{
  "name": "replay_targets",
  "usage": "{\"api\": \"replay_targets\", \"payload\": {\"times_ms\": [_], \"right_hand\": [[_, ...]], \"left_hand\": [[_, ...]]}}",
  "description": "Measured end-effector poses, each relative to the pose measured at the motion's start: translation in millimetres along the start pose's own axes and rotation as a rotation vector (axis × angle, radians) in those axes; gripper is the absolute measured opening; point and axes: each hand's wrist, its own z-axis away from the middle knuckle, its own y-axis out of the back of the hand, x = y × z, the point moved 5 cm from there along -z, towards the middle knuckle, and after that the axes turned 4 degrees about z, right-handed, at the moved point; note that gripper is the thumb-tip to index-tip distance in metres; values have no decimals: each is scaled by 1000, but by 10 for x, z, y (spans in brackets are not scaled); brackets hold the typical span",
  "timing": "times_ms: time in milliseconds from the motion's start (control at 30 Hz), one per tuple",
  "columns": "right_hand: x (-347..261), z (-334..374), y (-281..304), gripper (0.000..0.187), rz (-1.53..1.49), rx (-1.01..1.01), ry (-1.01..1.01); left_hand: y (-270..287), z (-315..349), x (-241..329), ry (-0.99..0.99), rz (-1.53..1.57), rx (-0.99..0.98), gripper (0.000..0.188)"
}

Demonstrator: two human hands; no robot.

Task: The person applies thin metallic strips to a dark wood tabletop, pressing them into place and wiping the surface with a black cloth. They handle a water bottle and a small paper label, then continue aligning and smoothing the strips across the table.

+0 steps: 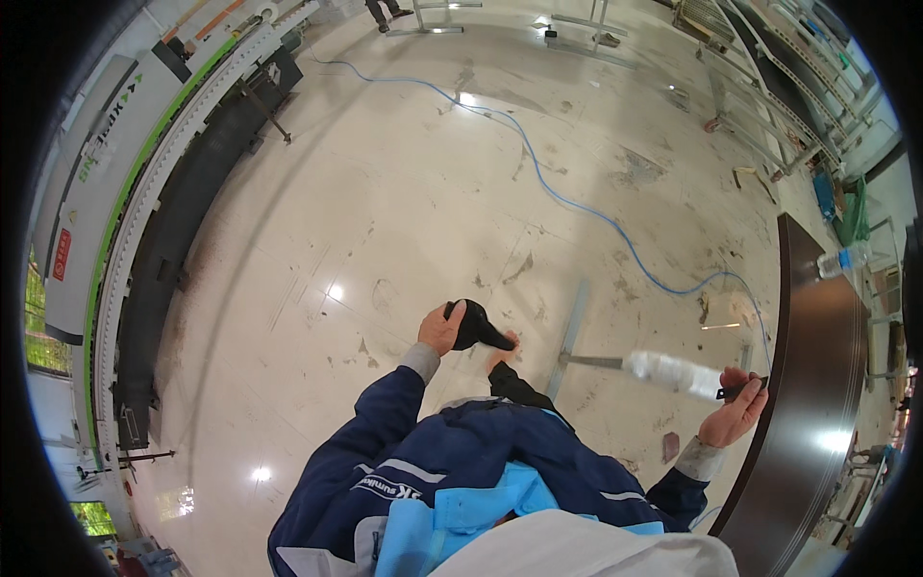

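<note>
My left hand (441, 328) is closed around a black rounded object (471, 325) in front of my body. That object tapers to a narrow end on its right; its kind is unclear. Beside the narrow end, a patch of skin (502, 355) shows above black cloth (520, 387); I cannot make out what part it is. My right hand (735, 412) is out to the right, fingers pinched on a small, flat black piece (733, 390). It is close to the edge of a dark brown panel (817, 356). Clear plastic wrap (671, 373) covers a metal stand's arm (591, 362), ending near these fingers.
A long machine (144, 192) with a green stripe runs along the left. A blue hose (577, 204) winds across the scuffed, pale floor (385, 212). Metal racks (769, 96) stand at the back right, and a plastic bottle (843, 262) is by the panel.
</note>
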Motion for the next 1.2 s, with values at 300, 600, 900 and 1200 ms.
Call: {"api": "replay_targets", "payload": {"times_ms": [300,600,900,1200], "right_hand": [[586,-878,-1393,25,-229,24,-324],[721,-1545,-2322,31,-86,160,-330],[865,-2230,-3108,27,-105,299,-324],[856,-2548,-2264,21,143,877,-231]], "left_hand": [[1147,-1048,-1303,461,-229,197,55],[1164,-1768,-1340,677,-263,86,49],[-31,-5791,365,314,-181,-252,29],[-3292,-7058,4393,-279,156,-761,28]]}}
